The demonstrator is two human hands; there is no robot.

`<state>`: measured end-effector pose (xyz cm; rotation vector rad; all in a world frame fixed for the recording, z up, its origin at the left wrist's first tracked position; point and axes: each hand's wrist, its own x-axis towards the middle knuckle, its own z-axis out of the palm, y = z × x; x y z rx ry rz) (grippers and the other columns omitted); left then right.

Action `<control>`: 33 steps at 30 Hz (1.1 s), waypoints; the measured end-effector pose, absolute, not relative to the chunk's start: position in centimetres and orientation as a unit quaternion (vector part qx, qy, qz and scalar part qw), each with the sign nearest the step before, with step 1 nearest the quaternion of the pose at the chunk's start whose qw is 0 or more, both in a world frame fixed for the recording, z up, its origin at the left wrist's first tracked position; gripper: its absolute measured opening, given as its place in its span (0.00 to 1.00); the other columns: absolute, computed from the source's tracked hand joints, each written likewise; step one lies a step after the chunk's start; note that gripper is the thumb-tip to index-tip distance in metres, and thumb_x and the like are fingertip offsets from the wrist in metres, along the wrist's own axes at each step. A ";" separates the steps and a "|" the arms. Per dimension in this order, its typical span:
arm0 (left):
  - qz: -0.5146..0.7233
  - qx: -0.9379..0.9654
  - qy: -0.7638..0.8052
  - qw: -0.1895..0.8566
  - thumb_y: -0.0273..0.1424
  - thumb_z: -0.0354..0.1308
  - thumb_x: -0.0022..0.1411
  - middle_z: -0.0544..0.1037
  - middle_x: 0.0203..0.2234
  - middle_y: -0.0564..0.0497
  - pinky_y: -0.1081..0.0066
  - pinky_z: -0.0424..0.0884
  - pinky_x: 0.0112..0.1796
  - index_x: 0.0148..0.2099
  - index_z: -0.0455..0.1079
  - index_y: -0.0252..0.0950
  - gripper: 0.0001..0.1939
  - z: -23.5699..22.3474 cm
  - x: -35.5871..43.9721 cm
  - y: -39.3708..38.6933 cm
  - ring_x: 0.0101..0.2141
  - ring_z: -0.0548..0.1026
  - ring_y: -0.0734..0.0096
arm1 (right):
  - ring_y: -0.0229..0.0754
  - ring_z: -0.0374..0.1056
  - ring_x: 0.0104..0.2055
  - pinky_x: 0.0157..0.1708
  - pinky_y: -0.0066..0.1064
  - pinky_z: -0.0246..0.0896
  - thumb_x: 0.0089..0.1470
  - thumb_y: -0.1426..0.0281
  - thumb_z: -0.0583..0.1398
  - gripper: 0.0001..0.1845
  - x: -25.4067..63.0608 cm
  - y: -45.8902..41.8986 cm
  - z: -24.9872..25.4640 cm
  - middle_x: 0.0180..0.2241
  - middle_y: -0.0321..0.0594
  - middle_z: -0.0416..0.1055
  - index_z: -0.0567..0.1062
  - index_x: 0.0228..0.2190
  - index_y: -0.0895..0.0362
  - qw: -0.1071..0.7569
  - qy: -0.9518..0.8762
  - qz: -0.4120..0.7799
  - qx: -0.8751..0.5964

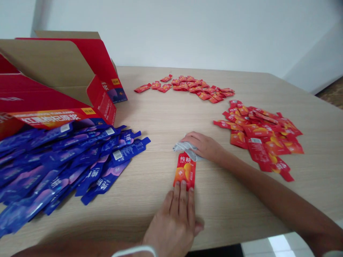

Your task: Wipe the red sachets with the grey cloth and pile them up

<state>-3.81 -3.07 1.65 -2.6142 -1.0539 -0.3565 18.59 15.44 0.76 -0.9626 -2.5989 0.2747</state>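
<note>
One red and orange drink pouch (185, 169) lies flat on the table in front of me. The outstretched fingers of my left hand (173, 217) rest on its lower end and press it down. My right hand (201, 144) grips a grey cloth (184, 146) over the pouch's top end, hiding its spout. To the right is a heap of similar red pouches (264, 134). Several small red sachets (193, 85) lie in a loose row farther back.
At the left stands an open red cardboard box (48, 93), with a second red box (118, 84) behind it. A large pile of blue pouches (77, 157) spreads before them. The pale wooden table (160, 110) reaches a white wall (193, 32).
</note>
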 end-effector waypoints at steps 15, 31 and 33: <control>-0.105 -0.914 -0.378 0.106 0.54 0.60 0.63 0.81 0.46 0.32 0.61 0.75 0.48 0.50 0.79 0.23 0.34 0.8 -3.5 -2.8 0.47 0.81 0.50 | 0.46 0.71 0.50 0.49 0.37 0.73 0.63 0.77 0.56 0.19 15.8 6.9 1.3 0.50 0.45 0.72 0.70 0.54 0.53 0.134 -0.937 0.102 -0.306; -0.044 -0.928 -0.369 0.034 0.50 0.64 0.62 0.83 0.33 0.34 0.63 0.75 0.34 0.39 0.81 0.26 0.26 1.2 -2.8 -2.0 0.33 0.82 0.54 | 0.45 0.72 0.52 0.50 0.37 0.72 0.62 0.73 0.59 0.19 15.4 6.6 1.7 0.51 0.44 0.73 0.70 0.54 0.51 0.102 -0.936 0.158 -0.297; -0.068 -0.923 -0.374 0.062 0.52 0.63 0.62 0.82 0.41 0.28 0.59 0.76 0.40 0.44 0.81 0.22 0.32 0.9 -2.8 -1.9 0.40 0.82 0.48 | 0.46 0.70 0.54 0.52 0.39 0.71 0.61 0.73 0.60 0.20 15.4 8.5 1.4 0.52 0.45 0.72 0.70 0.54 0.52 0.092 -0.927 0.146 -0.334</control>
